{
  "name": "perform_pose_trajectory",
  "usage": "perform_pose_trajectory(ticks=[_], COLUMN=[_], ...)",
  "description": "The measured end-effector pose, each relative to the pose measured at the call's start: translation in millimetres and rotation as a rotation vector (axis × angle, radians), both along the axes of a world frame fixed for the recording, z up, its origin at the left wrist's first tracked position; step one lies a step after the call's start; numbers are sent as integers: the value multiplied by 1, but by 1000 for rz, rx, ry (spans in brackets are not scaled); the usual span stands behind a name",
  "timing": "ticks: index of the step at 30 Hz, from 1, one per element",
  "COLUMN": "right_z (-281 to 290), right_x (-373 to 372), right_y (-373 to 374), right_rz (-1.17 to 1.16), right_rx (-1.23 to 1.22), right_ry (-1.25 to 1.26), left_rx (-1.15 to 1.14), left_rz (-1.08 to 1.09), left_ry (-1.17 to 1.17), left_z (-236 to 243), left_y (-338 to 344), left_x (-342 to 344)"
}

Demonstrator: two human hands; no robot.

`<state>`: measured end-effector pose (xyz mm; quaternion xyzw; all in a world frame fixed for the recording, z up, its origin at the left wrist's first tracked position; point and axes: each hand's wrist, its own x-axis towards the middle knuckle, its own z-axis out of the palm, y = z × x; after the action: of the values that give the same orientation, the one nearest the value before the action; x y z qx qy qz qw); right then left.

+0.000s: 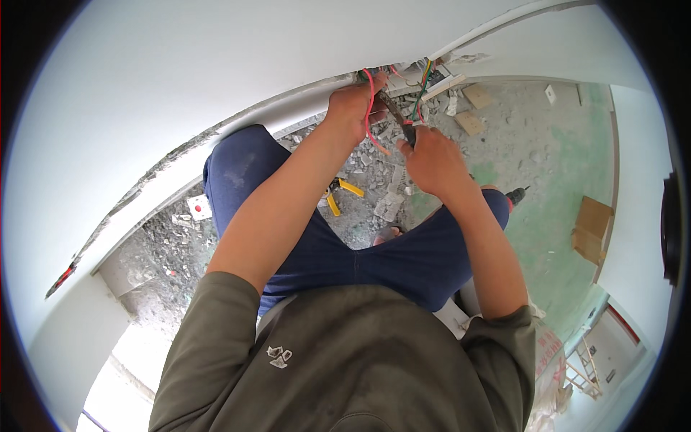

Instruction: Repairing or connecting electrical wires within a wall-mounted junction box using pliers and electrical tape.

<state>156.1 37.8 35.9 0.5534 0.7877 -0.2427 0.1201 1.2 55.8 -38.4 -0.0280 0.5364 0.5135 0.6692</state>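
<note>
Up at the frame's top centre, left hand (353, 108) pinches one red wire (369, 108); right hand (432, 160) grips one dark tool (396, 114). Two yellow-handled pliers (342, 193) lie below.

Flattened brown cardboard box (592, 229), right of the frame, leaning against the base of the white wall. Two flat tan cardboard pieces (473, 109), upper right of centre, lying on the rubble-strewn floor. Small white square card with a red dot (199, 207), left of centre, lying on the floor beside the blue-clad knee. White sack with red printing (548, 360), lower right, partly hidden behind the sleeve.
</note>
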Motion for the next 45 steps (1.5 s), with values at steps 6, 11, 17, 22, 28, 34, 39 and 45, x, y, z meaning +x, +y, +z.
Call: perform_pose_trajectory(ticks=[6, 11, 17, 22, 28, 34, 39, 45], right_z=[-21, -44, -43, -51, -75, -59, -46, -36], right_x=[4, 9, 8, -8, -26, 11, 31, 20], right_y=[3, 0, -9, -25, -47, -19, -8, -8], right_rz=[-133, -302, -733, -850, -782, -700, -555, -487], right_rx=[-110, -406, -1145, -1637, -1994, -1430, -839, -696], right_ry=[1, 312, 921, 1343, 1982, 1365, 691, 698], left_rx=[72, 180, 175, 118, 185, 161, 91, 135], left_rz=[33, 19, 17, -34, -28, -54, -64, -52], left_ry=[-34, -136, -134, -189, -289, -173, -127, -153], left_z=[-5, -14, -15, -11, -20, -14, -9, -13], left_y=[-5, -4, 0, 2, 0, 0, 1, -1], left_x=[4, 1, -3, -5, -8, -8, -7, -5])
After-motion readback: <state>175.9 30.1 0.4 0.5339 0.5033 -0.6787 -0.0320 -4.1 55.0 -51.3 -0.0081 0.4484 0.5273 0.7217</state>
